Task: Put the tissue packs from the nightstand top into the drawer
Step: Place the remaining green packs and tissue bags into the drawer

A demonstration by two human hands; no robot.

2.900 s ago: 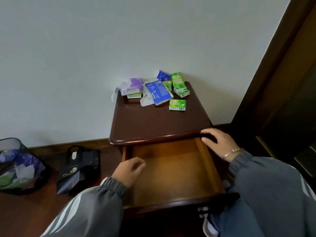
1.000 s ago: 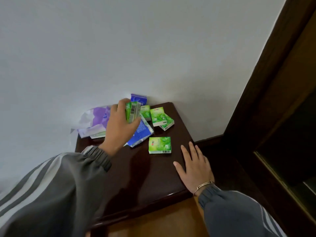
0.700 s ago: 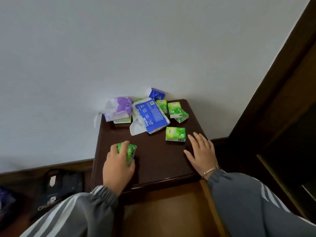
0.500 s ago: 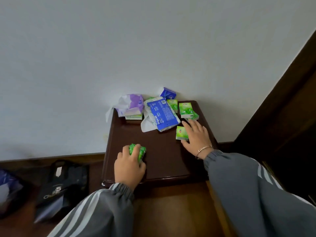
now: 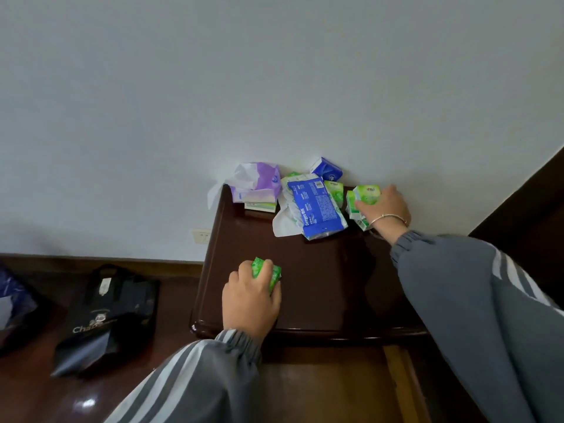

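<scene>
My left hand rests near the front of the dark nightstand top, closed on a small green tissue pack. At the back right corner my right hand grips green tissue packs, one lifted above the others. A large blue tissue pack lies in the middle at the back. To its left sits a purple pack on top of a green one. A small blue pack and another green pack lean by the wall. The open drawer shows below the top.
A white wall rises directly behind the nightstand. A black bag lies on the dark floor to the left, with a bin at the far left edge. Dark wooden furniture stands to the right.
My right hand has slid from the single green pack farther back to the right corner and closed on the green packs there. My left hand keeps its pack near the front.
</scene>
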